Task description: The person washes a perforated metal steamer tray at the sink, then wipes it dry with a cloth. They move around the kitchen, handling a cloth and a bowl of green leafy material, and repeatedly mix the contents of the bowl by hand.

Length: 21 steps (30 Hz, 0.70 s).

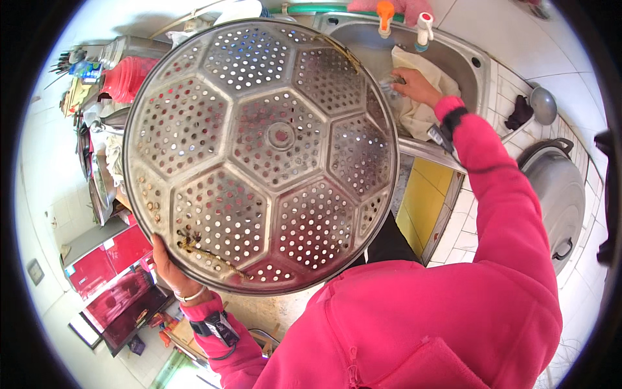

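Note:
A large round metal steamer tray [280, 175], pierced with many small holes in hexagon panels, is tilted up in front of me. My left hand [173, 271] grips its lower left rim, the fingers partly hidden behind it. Brown residue [210, 254] clings to the tray near that hand, with another streak at the upper right rim. Beside the tray's right rim, over the sink [476, 84], my right hand [418, 87] is closed on a small grey wad that looks like a steel wool scourer [389, 84]. A cream cloth [424, 113] lies in the sink beneath it.
Two taps, one orange [385, 16] and one white [424, 29], stand behind the sink. On the tiled counter at right are a ladle [543, 107], a dark cloth [519, 113] and a big lidded pot [556, 194]. Red basins [127, 79] stand at far left.

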Each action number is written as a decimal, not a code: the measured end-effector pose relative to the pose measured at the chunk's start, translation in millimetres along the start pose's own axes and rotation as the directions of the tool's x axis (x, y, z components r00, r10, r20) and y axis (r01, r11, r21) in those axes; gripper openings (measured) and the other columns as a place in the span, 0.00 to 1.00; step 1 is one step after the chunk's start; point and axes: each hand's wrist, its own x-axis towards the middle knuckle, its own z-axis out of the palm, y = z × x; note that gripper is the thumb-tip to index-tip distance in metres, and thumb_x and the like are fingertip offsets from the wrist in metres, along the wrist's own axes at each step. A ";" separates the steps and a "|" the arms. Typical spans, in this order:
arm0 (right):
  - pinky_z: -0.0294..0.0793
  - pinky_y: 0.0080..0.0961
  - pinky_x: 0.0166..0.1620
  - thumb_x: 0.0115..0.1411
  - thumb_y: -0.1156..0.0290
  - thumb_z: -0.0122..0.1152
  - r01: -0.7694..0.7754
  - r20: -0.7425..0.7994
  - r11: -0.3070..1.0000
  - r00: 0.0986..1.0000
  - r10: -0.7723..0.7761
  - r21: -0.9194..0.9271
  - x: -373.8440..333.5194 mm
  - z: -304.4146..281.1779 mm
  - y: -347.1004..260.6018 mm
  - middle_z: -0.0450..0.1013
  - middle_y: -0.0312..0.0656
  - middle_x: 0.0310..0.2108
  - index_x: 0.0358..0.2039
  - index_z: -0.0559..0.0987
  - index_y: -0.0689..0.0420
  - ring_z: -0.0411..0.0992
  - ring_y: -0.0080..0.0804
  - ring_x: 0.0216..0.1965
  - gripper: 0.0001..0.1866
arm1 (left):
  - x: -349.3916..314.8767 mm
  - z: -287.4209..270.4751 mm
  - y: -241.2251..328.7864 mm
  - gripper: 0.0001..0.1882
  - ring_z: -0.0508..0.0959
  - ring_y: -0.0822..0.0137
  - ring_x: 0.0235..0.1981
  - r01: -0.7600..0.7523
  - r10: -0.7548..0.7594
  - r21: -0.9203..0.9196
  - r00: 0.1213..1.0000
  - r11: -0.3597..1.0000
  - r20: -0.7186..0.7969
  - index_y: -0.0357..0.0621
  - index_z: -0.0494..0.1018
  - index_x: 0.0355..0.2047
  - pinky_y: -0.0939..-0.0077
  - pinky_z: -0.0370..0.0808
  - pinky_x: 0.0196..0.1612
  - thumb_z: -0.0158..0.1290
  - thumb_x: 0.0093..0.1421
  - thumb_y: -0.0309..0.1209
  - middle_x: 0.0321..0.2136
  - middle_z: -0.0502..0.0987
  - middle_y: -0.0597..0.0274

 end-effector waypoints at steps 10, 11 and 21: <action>0.46 0.53 0.68 0.64 0.53 0.52 0.453 -0.103 0.881 0.878 -0.467 -0.137 -38.4 80.1 -292.0 0.56 0.50 0.67 0.60 0.71 0.44 0.50 0.48 0.69 0.25 | 15.0 35.5 7.5 0.16 0.78 0.66 0.45 -0.115 0.103 0.219 0.992 0.969 0.066 0.41 0.68 0.54 0.69 0.75 0.49 0.45 0.70 0.34 0.47 0.76 0.58; 0.48 0.52 0.67 0.65 0.54 0.50 0.371 -0.229 0.919 0.890 -0.394 -0.135 -27.2 84.0 -288.1 0.56 0.51 0.66 0.60 0.71 0.46 0.51 0.49 0.69 0.24 | 14.8 38.7 6.9 0.15 0.78 0.67 0.43 -0.098 0.089 0.241 0.995 0.965 0.049 0.41 0.68 0.53 0.70 0.76 0.47 0.45 0.70 0.33 0.46 0.76 0.58; 0.59 0.49 0.62 0.64 0.59 0.49 0.355 -0.254 0.900 0.873 -0.416 -0.252 -40.0 113.0 -206.3 0.61 0.58 0.60 0.58 0.67 0.63 0.58 0.55 0.63 0.27 | 14.2 61.0 -8.6 0.14 0.80 0.66 0.39 -0.117 0.113 0.303 0.993 0.946 0.032 0.40 0.70 0.49 0.71 0.77 0.42 0.47 0.69 0.35 0.41 0.79 0.59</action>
